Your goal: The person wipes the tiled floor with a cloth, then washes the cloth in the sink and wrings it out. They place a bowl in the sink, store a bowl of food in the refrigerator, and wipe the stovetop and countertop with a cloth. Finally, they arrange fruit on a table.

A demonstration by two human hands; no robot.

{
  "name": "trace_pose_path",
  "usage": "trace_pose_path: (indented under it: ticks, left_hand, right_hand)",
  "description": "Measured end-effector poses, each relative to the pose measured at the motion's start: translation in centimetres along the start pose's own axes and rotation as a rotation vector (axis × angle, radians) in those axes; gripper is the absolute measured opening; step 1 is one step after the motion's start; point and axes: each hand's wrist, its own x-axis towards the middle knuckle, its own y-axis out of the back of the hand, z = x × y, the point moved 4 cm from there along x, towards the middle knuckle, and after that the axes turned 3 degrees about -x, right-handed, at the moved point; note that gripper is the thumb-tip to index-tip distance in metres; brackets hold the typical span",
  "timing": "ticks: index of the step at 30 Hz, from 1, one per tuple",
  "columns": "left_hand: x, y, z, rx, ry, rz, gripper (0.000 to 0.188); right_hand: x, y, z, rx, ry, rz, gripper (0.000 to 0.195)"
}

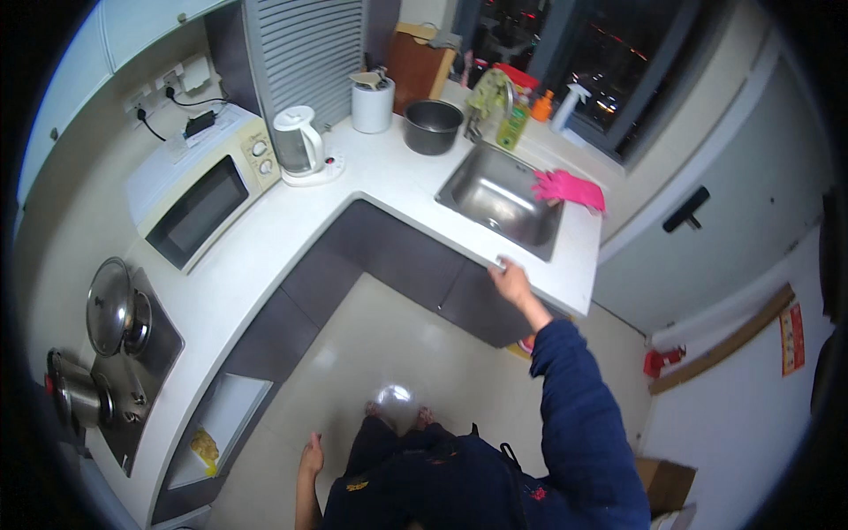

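My right hand reaches forward to the front edge of the white countertop, just in front of the stainless steel sink. Its fingers are bent; whether they grip anything there cannot be made out. My left hand hangs low at my side above the floor, holding nothing that shows. A pink rubber glove lies over the sink's right rim. Behind the sink stand a bottle of yellow-green dish soap and a faucet. A dark round pot sits left of the sink.
An electric kettle, a microwave and a white utensil holder stand on the counter. A lidded pan and a steel pot are on the cooktop at left. An open drawer juts out below. A door is at right.
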Motion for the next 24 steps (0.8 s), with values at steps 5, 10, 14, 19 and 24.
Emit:
trace_pose_path:
  ticks: [5, 10, 14, 19, 24]
  left_hand:
    - [0.6, 0.7, -1.2, 0.038, 0.183, 0.121, 0.068]
    - [7.4, -0.4, 10.4, 0.310, -0.115, 0.097, 0.060]
    - [10.6, -0.9, 23.3, 0.241, -0.183, 0.172, 0.053]
    - [12.0, -4.2, 30.5, 0.102, -0.240, 0.207, 0.053]
    - [11.8, -7.1, 32.5, 0.138, -0.155, 0.111, 0.053]
  right_hand:
    - [17.1, 4.6, -5.3, -0.238, 0.143, 0.127, 0.050]
    - [32.5, 10.2, -6.5, -0.444, 0.377, 0.418, 0.069]
    - [44.0, 10.9, -4.7, -0.651, 0.316, 0.475, 0.089]
    - [52.8, 7.9, -5.2, -0.603, 0.186, 0.239, 0.088]
    - [57.1, 7.5, -4.8, -0.689, 0.269, 0.299, 0.025]
